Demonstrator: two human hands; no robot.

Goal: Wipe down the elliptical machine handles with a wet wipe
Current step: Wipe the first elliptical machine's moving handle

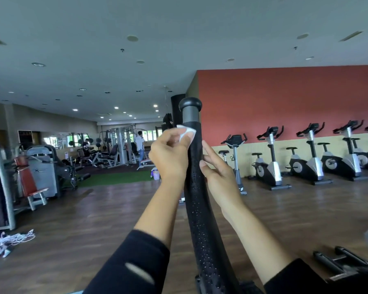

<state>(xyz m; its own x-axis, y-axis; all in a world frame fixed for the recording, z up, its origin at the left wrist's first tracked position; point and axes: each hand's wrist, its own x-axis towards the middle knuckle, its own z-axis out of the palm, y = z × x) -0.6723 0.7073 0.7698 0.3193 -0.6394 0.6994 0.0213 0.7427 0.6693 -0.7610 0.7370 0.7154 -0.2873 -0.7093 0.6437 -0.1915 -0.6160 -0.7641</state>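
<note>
The handle (pixel 197 198), a black foam-covered bar with a rounded cap (pixel 190 103), rises upright through the middle of the view. The wipe (pixel 185 132), white and crumpled, sits against the handle's left side just below the cap, pinched in the curled fingers of the left hand (pixel 169 155). The right hand (pixel 217 172) lies lower on the handle's right side, fingers fairly straight and touching the foam; its thumb seems to be hidden behind the bar. Bikes (pixel 270 164) line a red wall (pixel 285 98) to the right, and weight machines (pixel 40 166) stand on the left.
</note>
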